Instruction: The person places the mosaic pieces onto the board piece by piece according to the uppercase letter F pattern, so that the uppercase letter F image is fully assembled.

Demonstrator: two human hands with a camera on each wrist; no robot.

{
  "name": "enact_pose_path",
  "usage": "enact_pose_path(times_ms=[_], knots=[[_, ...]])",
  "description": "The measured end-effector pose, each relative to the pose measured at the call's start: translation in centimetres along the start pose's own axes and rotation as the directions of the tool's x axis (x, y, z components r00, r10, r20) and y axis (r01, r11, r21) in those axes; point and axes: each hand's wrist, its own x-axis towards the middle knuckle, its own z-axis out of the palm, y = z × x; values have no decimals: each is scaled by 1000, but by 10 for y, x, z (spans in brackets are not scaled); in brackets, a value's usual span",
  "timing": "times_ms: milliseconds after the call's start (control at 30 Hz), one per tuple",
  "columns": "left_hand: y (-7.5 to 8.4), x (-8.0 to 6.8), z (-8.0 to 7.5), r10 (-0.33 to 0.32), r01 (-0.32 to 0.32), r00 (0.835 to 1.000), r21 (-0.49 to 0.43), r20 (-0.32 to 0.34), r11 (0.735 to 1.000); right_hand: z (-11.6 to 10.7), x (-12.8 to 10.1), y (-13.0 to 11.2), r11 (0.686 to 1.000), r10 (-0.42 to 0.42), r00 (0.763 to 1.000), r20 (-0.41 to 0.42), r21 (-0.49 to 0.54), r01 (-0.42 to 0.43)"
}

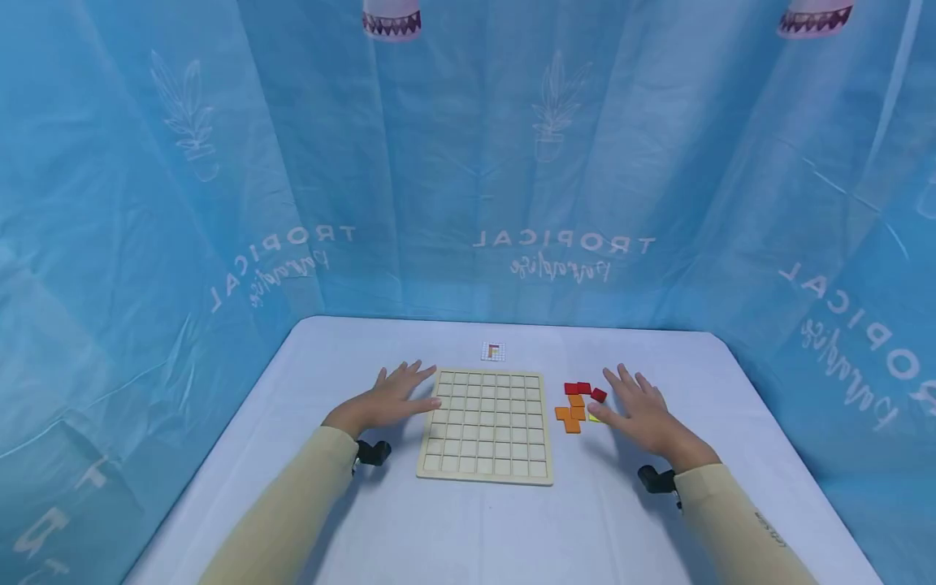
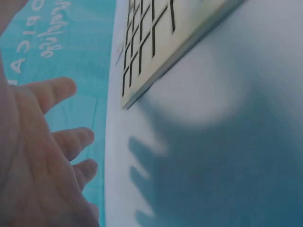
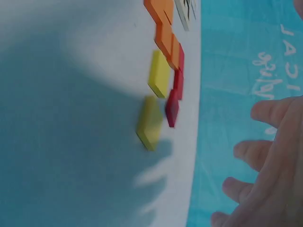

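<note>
A pale wooden grid board (image 1: 486, 426) lies on the white table. My left hand (image 1: 389, 398) hovers at its left edge with fingers spread, holding nothing; its thumb reaches over the board. On the other side, my right hand (image 1: 640, 413) is held with spread fingers above the right of the loose tiles, also holding nothing. Several orange tiles (image 1: 573, 426) lie right of the board, with red tiles (image 1: 570, 388) behind them. Two yellow tiles (image 3: 159, 74) show in the right wrist view; in the head view the right hand mostly hides them.
Behind the board lies a small card (image 1: 493, 351) printed with a grid and a coloured pattern. A blue curtain (image 1: 468, 162) with white lettering surrounds the back and sides of the white-covered table (image 1: 468, 536).
</note>
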Motion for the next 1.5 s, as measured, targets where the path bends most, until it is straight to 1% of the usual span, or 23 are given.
enact_pose_path(times_ms=[133,233,400,567,667,767,867,933,1000,1067,1133,1333,1500], knots=[[1,-2,15,3,-3,1000,-114,-5,993,10,0,0,998,-21,1000,-5,51,21],[0,-4,26,-3,1,1000,-154,-17,988,15,1,-1,995,-35,999,-4,93,35],[-6,-8,40,-22,11,998,-170,-64,985,23,4,-3,988,-52,999,5,147,51],[-10,-10,50,-23,6,995,-173,-98,985,29,6,-6,983,-90,996,9,162,87],[-9,-12,54,-10,-7,995,-158,-104,987,34,7,-7,979,-92,996,20,184,86],[-8,-14,57,-15,-4,993,-164,-114,986,39,9,-7,974,-96,995,27,211,88],[-7,-16,58,-24,0,991,-181,-131,984,44,13,-9,970,-124,992,10,211,119],[-6,-18,60,-18,-11,989,-191,-149,981,47,15,-12,969,-139,990,-12,206,138],[-6,-19,62,-5,-29,986,-200,-166,979,48,16,-16,970,-133,991,-32,200,137],[-5,-19,64,18,-56,984,-206,-180,977,49,17,-18,970,-114,992,-46,213,121],[-6,-19,67,30,-69,982,-203,-188,977,49,18,-20,969,-92,994,-62,224,104],[-4,-20,68,29,-63,983,-186,-180,980,52,22,-21,967,-71,993,-96,236,92],[-3,-21,68,29,-64,982,-188,-185,980,51,31,-20,970,2,997,-83,243,19]])
